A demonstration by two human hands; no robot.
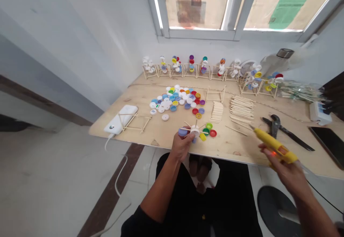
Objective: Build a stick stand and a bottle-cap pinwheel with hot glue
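Between the fingers of my left hand (181, 146) is a small wheel (195, 131) with a white bottle cap as its hub. Thin wooden sticks spread out from the hub, and coloured caps sit on some of them. My right hand (285, 174) is wrapped round a yellow hot glue gun (275, 145), whose nozzle points left over the table; a red light glows on it. Close to the wheel lie a light green cap (209, 125), a dark green cap (206, 131) and a red cap (213, 133).
A pile of bottle caps (174, 99) covers the table's middle. Cut sticks (242, 107), pliers (275, 125) and a phone (329, 144) lie to the right. At left, a stick frame (134, 122) touches a white power bank (120, 119). Finished cap wheels (191, 65) line the wall.
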